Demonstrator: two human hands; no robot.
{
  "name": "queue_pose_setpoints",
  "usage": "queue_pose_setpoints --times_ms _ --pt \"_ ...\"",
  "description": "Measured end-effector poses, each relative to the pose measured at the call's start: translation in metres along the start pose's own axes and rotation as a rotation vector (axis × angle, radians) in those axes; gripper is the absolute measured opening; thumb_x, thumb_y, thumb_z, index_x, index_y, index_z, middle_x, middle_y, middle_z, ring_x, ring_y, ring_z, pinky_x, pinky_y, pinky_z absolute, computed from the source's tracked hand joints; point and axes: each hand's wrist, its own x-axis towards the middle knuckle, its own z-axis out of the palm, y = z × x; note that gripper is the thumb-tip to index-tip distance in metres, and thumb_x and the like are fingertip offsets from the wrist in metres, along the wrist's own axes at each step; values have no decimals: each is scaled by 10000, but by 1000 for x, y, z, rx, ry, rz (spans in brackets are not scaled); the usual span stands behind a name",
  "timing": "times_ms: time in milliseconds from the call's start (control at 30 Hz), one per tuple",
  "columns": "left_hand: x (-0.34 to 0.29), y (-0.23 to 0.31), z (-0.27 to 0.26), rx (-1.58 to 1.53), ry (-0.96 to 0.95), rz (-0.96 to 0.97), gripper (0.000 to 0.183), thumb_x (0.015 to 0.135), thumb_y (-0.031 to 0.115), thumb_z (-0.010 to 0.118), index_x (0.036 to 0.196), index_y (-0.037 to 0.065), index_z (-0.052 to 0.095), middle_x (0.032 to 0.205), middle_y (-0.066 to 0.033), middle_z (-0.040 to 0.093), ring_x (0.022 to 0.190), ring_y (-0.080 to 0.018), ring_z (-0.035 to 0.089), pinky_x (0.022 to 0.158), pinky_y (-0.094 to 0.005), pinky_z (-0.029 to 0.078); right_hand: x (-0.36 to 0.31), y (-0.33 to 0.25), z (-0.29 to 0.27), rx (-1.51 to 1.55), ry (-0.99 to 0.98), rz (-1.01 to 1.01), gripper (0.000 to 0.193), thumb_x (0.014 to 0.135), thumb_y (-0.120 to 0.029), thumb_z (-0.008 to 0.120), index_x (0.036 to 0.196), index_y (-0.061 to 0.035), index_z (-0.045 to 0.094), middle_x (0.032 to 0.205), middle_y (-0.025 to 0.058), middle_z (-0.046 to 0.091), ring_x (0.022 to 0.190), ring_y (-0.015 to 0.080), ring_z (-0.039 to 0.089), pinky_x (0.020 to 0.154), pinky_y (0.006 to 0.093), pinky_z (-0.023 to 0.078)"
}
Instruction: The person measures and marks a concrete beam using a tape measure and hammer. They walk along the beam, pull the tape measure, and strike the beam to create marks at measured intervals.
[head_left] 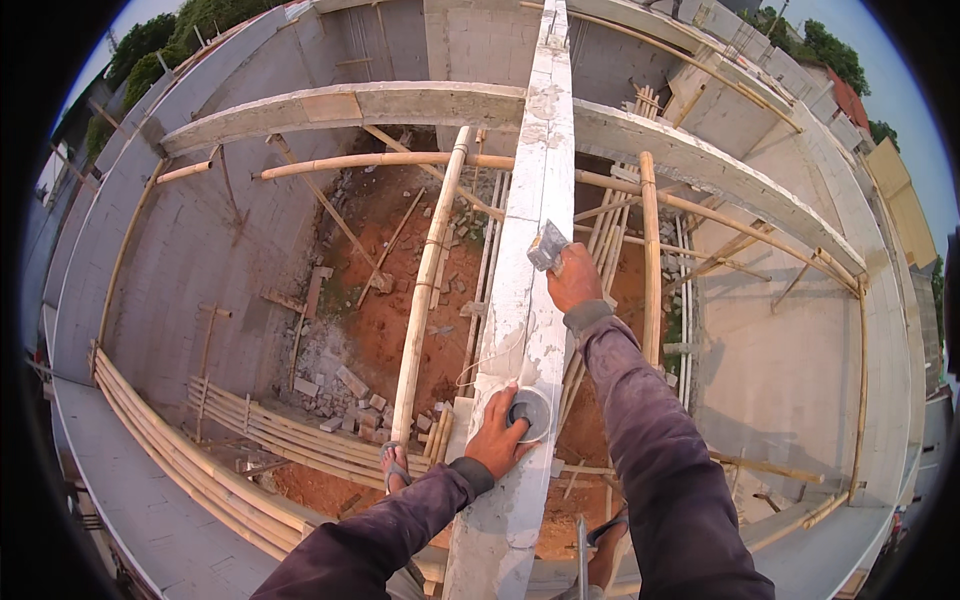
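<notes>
A long white block wall top (530, 290) runs straight away from me, patched with grey mortar. In my right hand (577, 280) is a scraper (547, 246) with a flat, mortar-smeared blade, held over the wall's right edge. Closer to me, my left hand (497, 435) grips a small round grey cup (535, 408) by its left side, the cup resting on or just over the wall top. A thin loop of string or wire (487, 366) lies just beyond that hand. What is inside the cup is not clear.
Bamboo poles (430, 290) stand along both sides, with another upright pole (650, 260) at right. A concrete beam (440, 103) crosses ahead. Far below lies red soil (385, 240) with rubble. My sandalled foot (395, 466) is by the left pole; bundled bamboo (190, 455) lies lower left.
</notes>
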Motion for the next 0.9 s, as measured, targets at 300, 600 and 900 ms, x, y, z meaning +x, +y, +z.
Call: queue_pose_setpoints --times_ms 300,600,900 --pt "1 -2 -6 -16 -123 -85 419 713 199 833 1026 68 588 1509 -270 243 1367 -503 310 1073 -505 406 5 22 75 -110 -130 -12 326 758 -115 731 1056 0 663 1409 234 468 1359 392 388 1104 488 317" --pt "4 0 -6 -16 -130 -133 350 699 176 814 943 94 577 1476 -230 332 1348 -445 364 1007 -454 484 -3 30 82 -213 -209 -34 494 740 -191 784 1132 24 573 1411 233 473 1396 377 356 1135 492 287" --pt "20 3 -23 -97 -184 -162 322 708 201 822 937 84 628 1446 -276 340 1336 -490 366 1050 -510 419 2 26 76 -222 -279 38 559 730 -229 784 1183 21 572 1429 213 443 1406 364 335 1150 477 262"
